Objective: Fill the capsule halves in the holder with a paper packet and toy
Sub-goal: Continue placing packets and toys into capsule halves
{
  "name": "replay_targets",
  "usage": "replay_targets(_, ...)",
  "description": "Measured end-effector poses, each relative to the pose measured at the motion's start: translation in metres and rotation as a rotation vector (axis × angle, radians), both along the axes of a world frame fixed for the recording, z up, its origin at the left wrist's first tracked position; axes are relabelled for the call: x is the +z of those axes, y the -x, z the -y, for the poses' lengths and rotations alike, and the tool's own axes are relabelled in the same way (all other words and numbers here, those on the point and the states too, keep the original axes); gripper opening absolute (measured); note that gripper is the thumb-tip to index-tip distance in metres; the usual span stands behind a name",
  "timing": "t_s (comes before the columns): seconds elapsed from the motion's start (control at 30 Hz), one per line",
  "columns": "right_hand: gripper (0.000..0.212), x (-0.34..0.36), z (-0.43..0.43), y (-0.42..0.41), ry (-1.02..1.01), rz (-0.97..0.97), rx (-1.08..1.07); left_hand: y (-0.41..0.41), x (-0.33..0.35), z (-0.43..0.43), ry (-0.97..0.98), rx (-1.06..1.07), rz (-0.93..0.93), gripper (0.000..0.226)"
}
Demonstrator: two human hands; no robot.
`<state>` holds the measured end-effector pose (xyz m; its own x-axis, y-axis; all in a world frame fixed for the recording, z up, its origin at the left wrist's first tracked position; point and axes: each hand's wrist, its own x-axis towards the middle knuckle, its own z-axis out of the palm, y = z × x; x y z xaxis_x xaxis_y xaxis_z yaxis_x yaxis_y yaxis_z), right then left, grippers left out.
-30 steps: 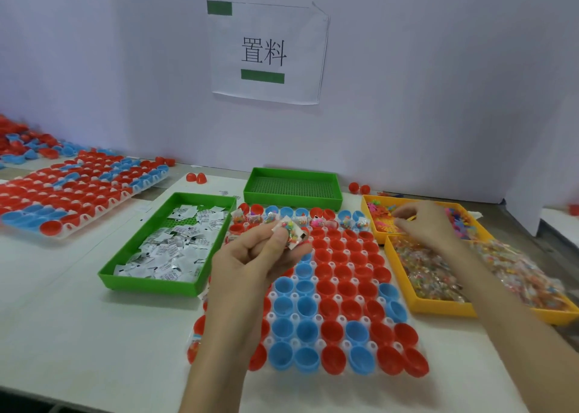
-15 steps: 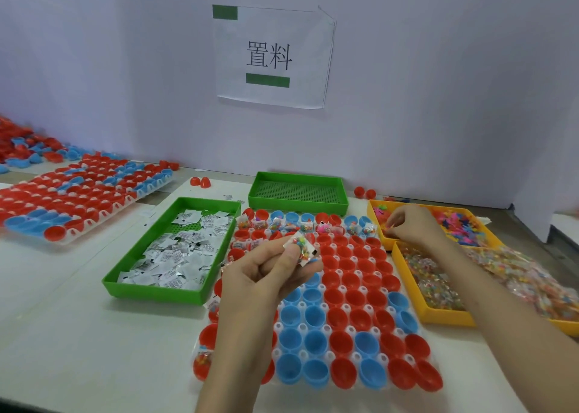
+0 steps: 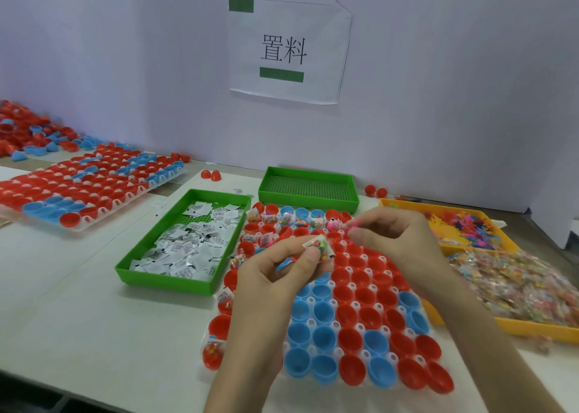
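far rows of red/blue plastic capsule halves (image 3: pixel 346 315) done, most empty rn; left hand (image 3: pixel 282 274) pinches clear bead packet (image 3: pixel 322 247), right hand (image 3: pixel 391 237) a pink toy (image 3: pixel 354 223)

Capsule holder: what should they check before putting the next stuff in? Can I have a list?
1. The left hand holds a packet: ok.
2. The right hand pinches a pink toy: ok.
3. The holder has empty halves in its middle and near rows: ok.
4. The back row already holds fillings, so skip it: ok.
5. More paper packets wait in the green tray: ok.
6. Which half gets filled next: cannot tell.
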<state>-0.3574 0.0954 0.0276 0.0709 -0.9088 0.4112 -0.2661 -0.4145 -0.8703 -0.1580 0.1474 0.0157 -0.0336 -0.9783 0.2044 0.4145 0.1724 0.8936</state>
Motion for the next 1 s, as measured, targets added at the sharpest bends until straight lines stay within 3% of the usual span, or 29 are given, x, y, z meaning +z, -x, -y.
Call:
replay_targets(0.13, 0.017, -0.001, -0.016, -0.020, -0.015, 0.097, 0.115, 0.001, -0.002, -0.003, 0.059, 0.031, 0.108, 0.015)
replay_targets(0.27, 0.015, -0.004, -0.023, -0.031, 0.004, 0.154, 0.154, 0.001, -0.004, -0.002, 0.089, 0.110, 0.140, 0.025)
replay_targets(0.4, 0.016, -0.007, -0.024, -0.035, -0.015, 0.118, 0.159, 0.003, -0.009, -0.001, 0.092, 0.177, 0.204, 0.007)
replay_targets(0.73, 0.026, -0.004, -0.031, -0.034, -0.098, 0.094, 0.253, 0.006, -0.010, -0.006, 0.137, 0.350, 0.349, 0.016)
replay_targets(1.0, 0.015, -0.006, -0.031, -0.038, -0.020, 0.102, 0.236, 0.002, -0.009, -0.005, 0.144, 0.281, 0.347, 0.004)
